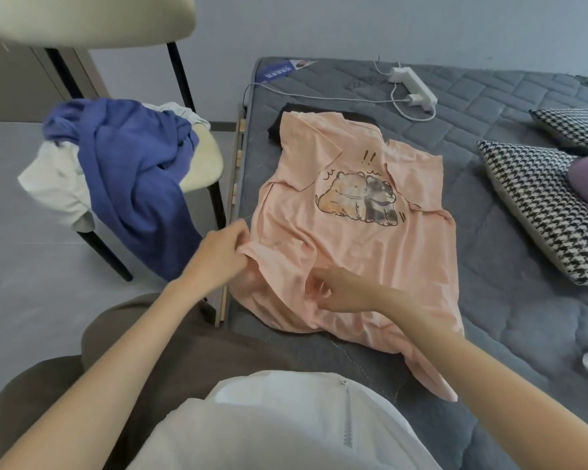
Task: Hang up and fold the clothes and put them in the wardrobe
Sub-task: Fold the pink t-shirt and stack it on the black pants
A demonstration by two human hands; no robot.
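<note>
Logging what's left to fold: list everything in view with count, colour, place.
T-shirt: one, pink, spread on mattress
dark garment: one, black, under T-shirt's far end
blue garment: one, blue, draped over chair
white garment: one, white, on chair
chair: one, cream, left of mattress
mattress: one, grey, under the T-shirt
power strip: one, white, far on mattress
pillows: two, houndstooth, mattress's right side
left hand: pinches T-shirt's left edge
right hand: grips T-shirt's near fabric

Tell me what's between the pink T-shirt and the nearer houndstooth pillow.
Nothing: in the head view, only bare grey mattress separates the pink T-shirt from the nearer houndstooth pillow.
</note>
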